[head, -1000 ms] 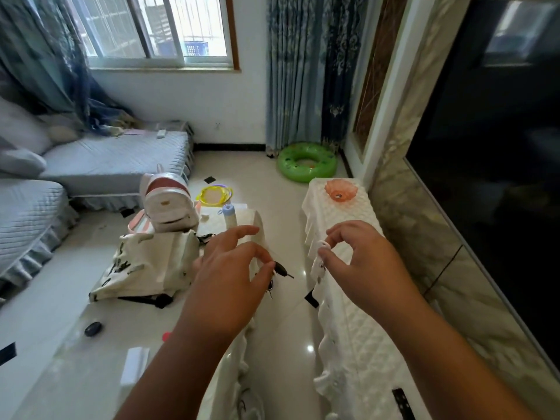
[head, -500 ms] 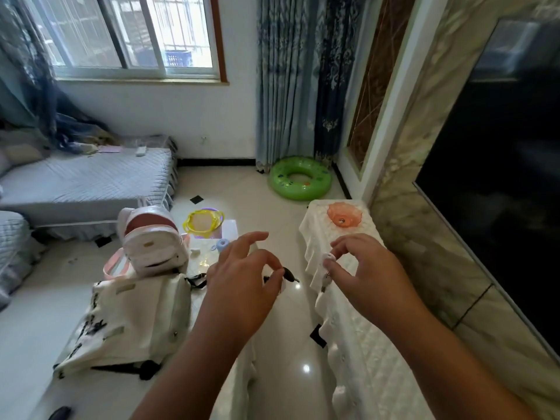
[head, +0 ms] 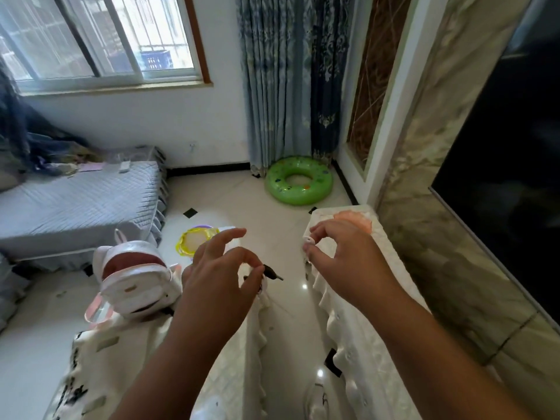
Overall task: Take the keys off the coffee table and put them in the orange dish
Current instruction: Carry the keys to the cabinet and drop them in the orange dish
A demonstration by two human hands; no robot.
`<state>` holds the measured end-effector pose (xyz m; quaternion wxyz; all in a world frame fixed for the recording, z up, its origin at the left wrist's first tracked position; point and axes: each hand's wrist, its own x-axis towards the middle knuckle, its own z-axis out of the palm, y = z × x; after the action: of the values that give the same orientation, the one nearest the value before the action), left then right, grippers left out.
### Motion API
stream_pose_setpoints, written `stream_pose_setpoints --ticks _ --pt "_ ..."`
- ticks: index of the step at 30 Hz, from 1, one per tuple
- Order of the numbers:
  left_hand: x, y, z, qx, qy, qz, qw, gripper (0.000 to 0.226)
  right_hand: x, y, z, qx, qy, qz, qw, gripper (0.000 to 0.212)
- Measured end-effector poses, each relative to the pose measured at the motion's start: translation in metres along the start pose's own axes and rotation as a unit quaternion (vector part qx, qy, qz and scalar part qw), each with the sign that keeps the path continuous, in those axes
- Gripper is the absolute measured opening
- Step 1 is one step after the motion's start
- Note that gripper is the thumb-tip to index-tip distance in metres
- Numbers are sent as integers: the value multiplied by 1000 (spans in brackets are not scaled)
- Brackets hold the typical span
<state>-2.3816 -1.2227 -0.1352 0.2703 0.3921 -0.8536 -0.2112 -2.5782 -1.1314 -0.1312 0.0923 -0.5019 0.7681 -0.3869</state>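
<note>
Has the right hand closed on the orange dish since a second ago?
Yes. The right hand now overlaps the orange dish near edge on the cloth-covered cabinet; earlier a clear gap separated them.

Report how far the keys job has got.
Done: the keys are off the coffee table, pinched in the left hand above its right edge. In hand: they hang between the table and the white-covered cabinet. Left: carry them to the orange dish at the cabinet's far end, partly hidden behind the right hand, which pinches something small and white.
</note>
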Motion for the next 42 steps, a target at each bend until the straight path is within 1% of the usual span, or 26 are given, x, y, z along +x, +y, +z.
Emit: stream_pose_setpoints --ticks 3,7,12,15,18,23,29,34,42 --pt "50 -4 9 9 2 -6 1000 14 55 17 8 13 -7 5 1000 9" --pt "120 -9 19 -3 11 -43 999 20 127 32 15 33 -22 -7 999 10" --pt "187 -12 35 23 40 -45 998 12 208 44 14 27 -35 -31 999 11" --pt "216 -19 45 33 44 -53 997 7 241 51 15 20 -56 -34 998 12" --pt "251 -30 54 38 44 -49 997 7 276 57 20 8 -72 -37 997 12" --pt "324 -55 82 48 31 -42 997 6 340 79 33 -9 -48 -21 999 12" --pt "428 -93 112 46 0 -16 999 4 432 101 53 -59 -33 11 998 14" --pt "518 -118 127 46 -25 5 999 4 510 114 70 -69 11 24 997 14" --pt "620 -143 159 49 -73 29 996 3 585 154 92 -109 34 51 992 13"
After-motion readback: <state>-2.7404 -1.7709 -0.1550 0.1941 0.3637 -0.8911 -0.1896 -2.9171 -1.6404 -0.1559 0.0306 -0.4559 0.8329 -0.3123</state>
